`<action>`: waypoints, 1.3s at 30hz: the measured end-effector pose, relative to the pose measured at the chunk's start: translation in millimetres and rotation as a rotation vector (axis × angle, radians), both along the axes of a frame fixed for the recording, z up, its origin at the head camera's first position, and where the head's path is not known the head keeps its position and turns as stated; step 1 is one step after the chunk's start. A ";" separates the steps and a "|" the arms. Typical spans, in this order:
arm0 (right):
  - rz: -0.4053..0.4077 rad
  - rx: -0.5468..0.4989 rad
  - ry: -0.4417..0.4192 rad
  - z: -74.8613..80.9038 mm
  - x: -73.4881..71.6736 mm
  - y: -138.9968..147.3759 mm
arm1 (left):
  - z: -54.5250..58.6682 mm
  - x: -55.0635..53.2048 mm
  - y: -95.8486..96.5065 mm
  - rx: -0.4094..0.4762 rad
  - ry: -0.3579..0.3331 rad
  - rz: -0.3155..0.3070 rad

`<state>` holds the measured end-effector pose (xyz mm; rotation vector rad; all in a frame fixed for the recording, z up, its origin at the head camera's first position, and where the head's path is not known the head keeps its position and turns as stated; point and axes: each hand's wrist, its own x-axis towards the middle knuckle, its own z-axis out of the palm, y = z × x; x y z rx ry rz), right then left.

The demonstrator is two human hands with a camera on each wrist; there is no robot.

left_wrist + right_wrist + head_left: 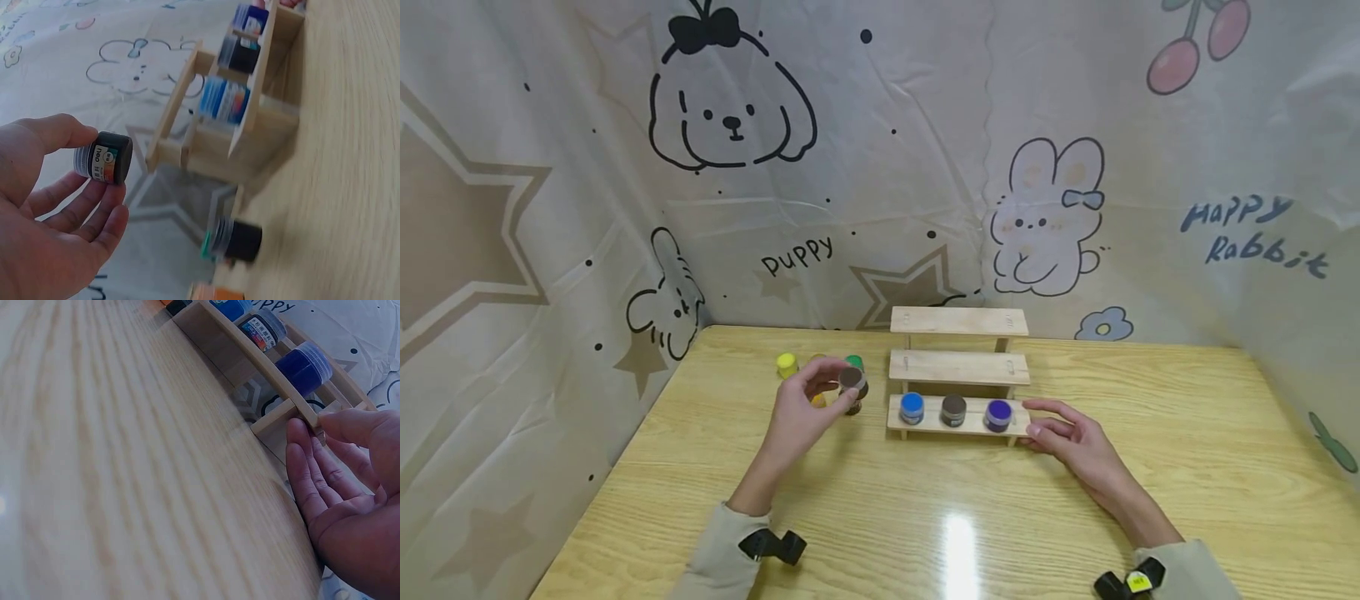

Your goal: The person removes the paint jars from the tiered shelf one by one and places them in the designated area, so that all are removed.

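My left hand (797, 412) pinches a small dark paint jar (111, 157) between thumb and fingers, up off the table and left of a three-step wooden rack (958, 367). On the rack's lowest step stand a blue jar (912, 408), a dark brown jar (953, 410) and a purple jar (998, 415), in a row. At the right end of that step, my right hand (1086, 450) grips the board, thumb above and fingers beneath. Below the held jar, another dark jar (240, 240) stands on the table, partly hidden in the head view.
Around the left hand stand a yellow jar (787, 365), a green-lidded jar (854, 362) and an orange jar (215, 292), some partly covered by the hand. A printed cloth (887, 167) hangs behind the wooden table (865, 517). The rack's upper two steps hold no jars.
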<state>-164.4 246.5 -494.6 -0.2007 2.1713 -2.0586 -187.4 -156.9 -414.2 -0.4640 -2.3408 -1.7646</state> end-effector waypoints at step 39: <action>-0.012 0.008 -0.019 1.3 0.9 -0.9 | -48.0 -27.5 -112.0 -0.168 -0.252 0.151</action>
